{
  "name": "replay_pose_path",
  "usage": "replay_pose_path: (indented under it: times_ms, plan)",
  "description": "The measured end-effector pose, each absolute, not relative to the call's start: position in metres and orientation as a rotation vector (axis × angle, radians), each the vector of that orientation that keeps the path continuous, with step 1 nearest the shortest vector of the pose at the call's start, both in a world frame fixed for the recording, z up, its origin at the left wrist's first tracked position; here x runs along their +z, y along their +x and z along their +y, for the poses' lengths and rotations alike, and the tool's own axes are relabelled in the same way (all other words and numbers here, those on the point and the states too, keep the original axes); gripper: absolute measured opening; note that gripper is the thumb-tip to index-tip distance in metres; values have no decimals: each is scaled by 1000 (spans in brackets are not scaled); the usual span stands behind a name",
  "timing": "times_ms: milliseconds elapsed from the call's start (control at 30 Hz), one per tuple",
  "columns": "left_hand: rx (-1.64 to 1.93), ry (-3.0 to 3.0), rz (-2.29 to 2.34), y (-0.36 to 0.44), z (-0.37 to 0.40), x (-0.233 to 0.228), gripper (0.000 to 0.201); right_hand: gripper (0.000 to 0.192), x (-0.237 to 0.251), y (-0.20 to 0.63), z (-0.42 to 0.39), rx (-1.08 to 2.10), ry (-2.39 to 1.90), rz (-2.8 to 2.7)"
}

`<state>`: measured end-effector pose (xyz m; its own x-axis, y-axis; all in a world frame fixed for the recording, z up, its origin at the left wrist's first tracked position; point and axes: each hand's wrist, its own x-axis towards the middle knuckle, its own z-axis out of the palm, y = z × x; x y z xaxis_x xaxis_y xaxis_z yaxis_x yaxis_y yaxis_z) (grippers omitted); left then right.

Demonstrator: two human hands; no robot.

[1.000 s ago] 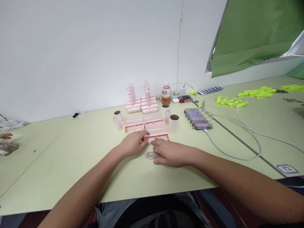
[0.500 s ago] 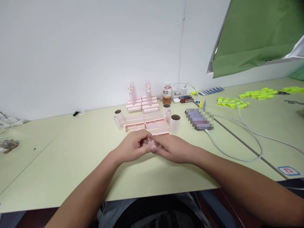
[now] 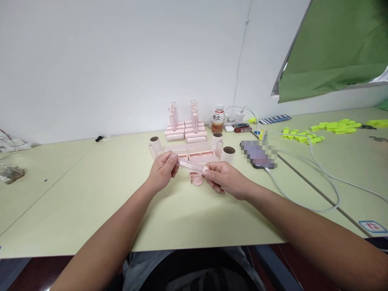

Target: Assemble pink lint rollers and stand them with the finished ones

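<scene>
Currently your left hand (image 3: 163, 169) and right hand (image 3: 222, 181) each pinch one end of the clear tube (image 3: 190, 165), held above the tabletop (image 3: 91, 194) at frame centre; it looks light, rigid, slippery, so keep gripping the ends.

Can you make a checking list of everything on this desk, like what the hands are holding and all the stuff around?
Surface: pale green table, another table joined on the right.
Job's things: clear plastic tube held above the table; pink trays, pink round cap, cardboard rolls, stacked pink rollers behind.
Clutter: drink bottle, phone, yellow-green pieces, clear wrappers at the far left.
Hands: left hand pinches one tube end, right hand pinches the other.
Cables: white cable loops from the phone; chargers plugged near the wall.
Surroundings: white wall, green sheet upper right.
</scene>
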<state>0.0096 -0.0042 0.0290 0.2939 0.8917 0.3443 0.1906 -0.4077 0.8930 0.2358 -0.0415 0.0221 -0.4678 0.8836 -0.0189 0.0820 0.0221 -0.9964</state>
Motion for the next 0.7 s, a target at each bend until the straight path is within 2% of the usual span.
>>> replay_pose_path:
  times_ms: [133,333,567,700]
  plan:
    - [1291,1692,972,18,-10,31,51,44,18,232,-41,1475,-934,-1650]
    - [1368,1512,1043,28,-14,30,47,42,19,234,-43,1249,-937,-1792]
    - [1439,1547,1160,28,-11,21,41,38,15,233,-43,1125,-955,-1835]
    - [1447,1570,1211,29,-7,17,43,34,14,233,-43,942,-937,-1889]
